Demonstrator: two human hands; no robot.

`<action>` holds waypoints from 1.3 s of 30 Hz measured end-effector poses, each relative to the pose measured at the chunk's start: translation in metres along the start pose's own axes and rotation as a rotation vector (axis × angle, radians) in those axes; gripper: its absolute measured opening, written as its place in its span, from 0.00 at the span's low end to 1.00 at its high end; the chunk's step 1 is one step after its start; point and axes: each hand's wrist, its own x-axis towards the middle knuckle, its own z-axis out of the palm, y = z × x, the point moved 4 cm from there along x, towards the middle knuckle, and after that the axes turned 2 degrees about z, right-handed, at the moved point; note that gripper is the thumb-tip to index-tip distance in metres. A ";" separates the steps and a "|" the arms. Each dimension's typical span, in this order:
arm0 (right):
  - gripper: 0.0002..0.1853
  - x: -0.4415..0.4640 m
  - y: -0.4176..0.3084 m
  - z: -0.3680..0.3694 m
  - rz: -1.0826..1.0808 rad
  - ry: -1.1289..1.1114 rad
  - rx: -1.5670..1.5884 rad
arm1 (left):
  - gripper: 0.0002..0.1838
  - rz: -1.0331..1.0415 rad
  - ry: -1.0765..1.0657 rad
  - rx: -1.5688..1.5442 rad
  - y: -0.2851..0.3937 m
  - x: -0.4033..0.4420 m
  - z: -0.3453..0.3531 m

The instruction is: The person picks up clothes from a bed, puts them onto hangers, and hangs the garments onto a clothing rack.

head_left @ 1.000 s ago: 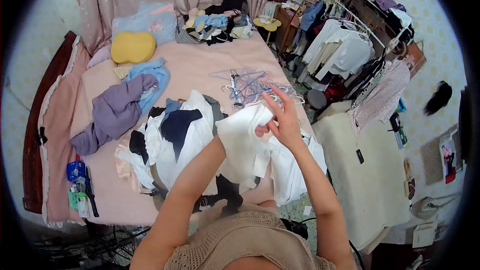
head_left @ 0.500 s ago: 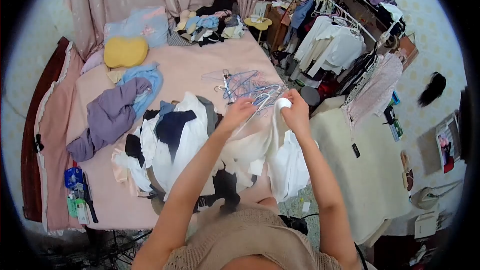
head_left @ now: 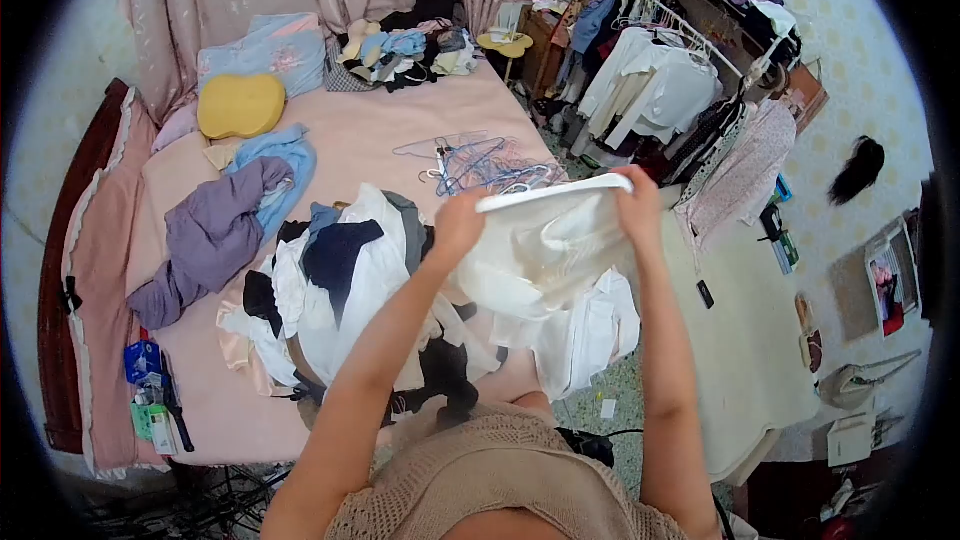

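A cream satin-like garment (head_left: 540,255) with a white band along its top edge hangs stretched between my two hands. My left hand (head_left: 460,227) is closed on the left end of the band, and my right hand (head_left: 639,202) grips the right end. Just beyond the band lies a tangle of blue, pink and white hangers (head_left: 480,165) on the bed. Below the garment, a white shirt (head_left: 585,335) drapes over the bed's edge. To the left of my left hand is a heap of white, navy and black clothes (head_left: 345,255).
A purple quilt (head_left: 215,230), a yellow cushion (head_left: 241,105) and another clothes pile (head_left: 405,48) lie on the pink bed (head_left: 390,130). A loaded clothes rack (head_left: 680,35) stands at the back right. A pale-covered surface (head_left: 745,370) with a dark remote (head_left: 705,294) is at right.
My left hand has moved away from a white hanger and taken the band's left end. My right hand has shifted right, and the garment is now spread wide.
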 end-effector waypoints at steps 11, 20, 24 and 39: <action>0.09 0.009 0.045 -0.013 0.167 -0.015 -0.147 | 0.11 0.011 0.106 -0.083 -0.010 0.049 -0.077; 0.14 -0.067 0.103 0.048 0.389 -1.140 -0.208 | 0.12 -0.039 -0.640 0.025 -0.077 -0.020 -0.013; 0.10 -0.098 0.128 0.059 0.617 -1.338 0.074 | 0.12 -0.356 -0.979 -0.345 -0.088 -0.062 -0.002; 0.16 -0.089 0.231 0.191 0.717 -1.049 0.136 | 0.15 -0.612 -0.444 -0.353 -0.183 -0.113 0.117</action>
